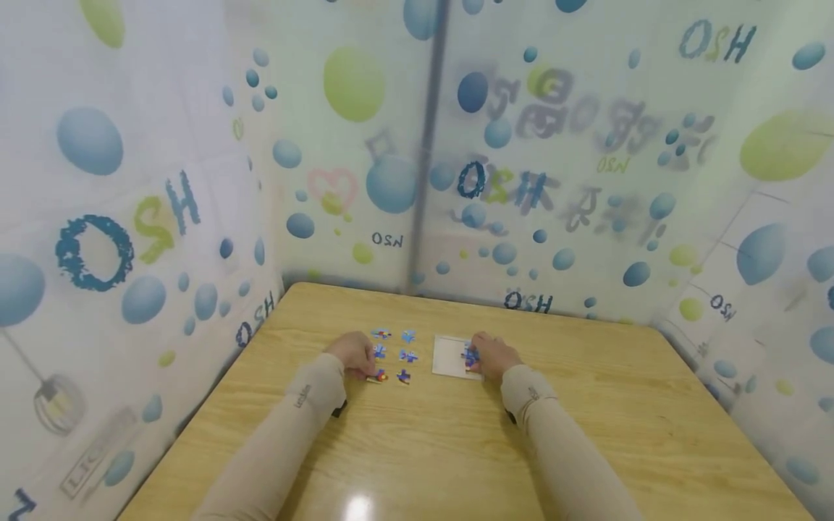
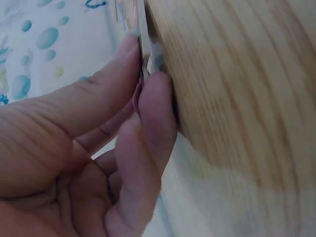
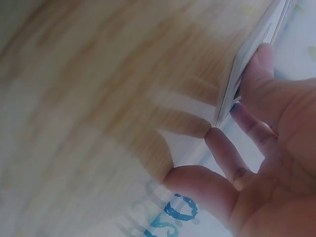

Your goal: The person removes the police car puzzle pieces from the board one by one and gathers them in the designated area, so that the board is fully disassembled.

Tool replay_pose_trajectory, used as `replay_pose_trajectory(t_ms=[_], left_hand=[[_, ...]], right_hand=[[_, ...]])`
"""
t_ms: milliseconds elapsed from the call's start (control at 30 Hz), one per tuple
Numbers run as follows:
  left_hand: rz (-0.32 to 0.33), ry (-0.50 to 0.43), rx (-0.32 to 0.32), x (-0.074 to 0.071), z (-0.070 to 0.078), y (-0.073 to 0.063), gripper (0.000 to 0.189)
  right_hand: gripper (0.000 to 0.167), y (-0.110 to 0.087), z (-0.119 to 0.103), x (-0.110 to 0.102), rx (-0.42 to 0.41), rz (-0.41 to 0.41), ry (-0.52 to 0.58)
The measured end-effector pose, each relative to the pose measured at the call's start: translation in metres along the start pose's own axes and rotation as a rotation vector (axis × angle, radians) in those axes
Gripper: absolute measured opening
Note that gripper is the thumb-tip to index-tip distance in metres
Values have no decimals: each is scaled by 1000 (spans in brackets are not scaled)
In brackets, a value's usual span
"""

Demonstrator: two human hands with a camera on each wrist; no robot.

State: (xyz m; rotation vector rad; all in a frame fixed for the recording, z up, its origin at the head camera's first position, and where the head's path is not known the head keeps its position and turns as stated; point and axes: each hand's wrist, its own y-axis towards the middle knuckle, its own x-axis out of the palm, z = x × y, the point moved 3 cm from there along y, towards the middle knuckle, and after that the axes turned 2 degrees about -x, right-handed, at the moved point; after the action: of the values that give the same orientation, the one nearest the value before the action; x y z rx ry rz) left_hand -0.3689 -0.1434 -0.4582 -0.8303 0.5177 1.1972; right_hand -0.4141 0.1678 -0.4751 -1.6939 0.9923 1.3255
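My left hand (image 1: 353, 352) is at the left side of a group of loose jigsaw pieces. In the left wrist view its thumb and a finger pinch the thin edge of a puzzle piece (image 2: 144, 47) close over the table. My right hand (image 1: 495, 354) rests at the right side of a white puzzle tray (image 1: 448, 357). Blue jigsaw pieces (image 1: 469, 354) lie in the tray's right part, partly hidden by the fingers. In the right wrist view, the thumb lies over the tray's edge (image 3: 228, 94), and other fingertips touch the tray's side and the tabletop.
Between the hands lie several loose jigsaw pieces in two columns, among them a blue one (image 1: 408, 336) at the back and a darker one (image 1: 404, 376) at the front. The wooden table (image 1: 417, 449) meets a printed curtain (image 1: 352, 239) at its far edge.
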Motion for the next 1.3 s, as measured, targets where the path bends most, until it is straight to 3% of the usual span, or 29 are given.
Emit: replay_pose_trajectory(t_ms=[267, 533, 700, 833, 933, 1067, 1200, 1300], left_hand=[[115, 300, 16, 3, 10, -4, 23], [166, 275, 35, -5, 14, -12, 25], [178, 236, 103, -3, 28, -4, 49], [179, 226, 164, 4, 42, 8, 50], [178, 253, 169, 11, 53, 10, 36], [132, 271, 194, 37, 74, 15, 20], [105, 307, 225, 61, 97, 32, 15], [109, 343, 219, 64, 112, 47, 18]], right_hand=[[34, -4, 0, -1, 4, 7, 8], [35, -1, -2, 0, -13, 6, 19], [35, -1, -1, 0, -1, 11, 11], [39, -2, -2, -2, -10, 16, 19], [44, -2, -4, 0, -49, 34, 62], [42, -10, 2, 8, -36, 47, 114], [41, -13, 9, 10, -39, 90, 138], [42, -8, 7, 4, -88, 134, 145]])
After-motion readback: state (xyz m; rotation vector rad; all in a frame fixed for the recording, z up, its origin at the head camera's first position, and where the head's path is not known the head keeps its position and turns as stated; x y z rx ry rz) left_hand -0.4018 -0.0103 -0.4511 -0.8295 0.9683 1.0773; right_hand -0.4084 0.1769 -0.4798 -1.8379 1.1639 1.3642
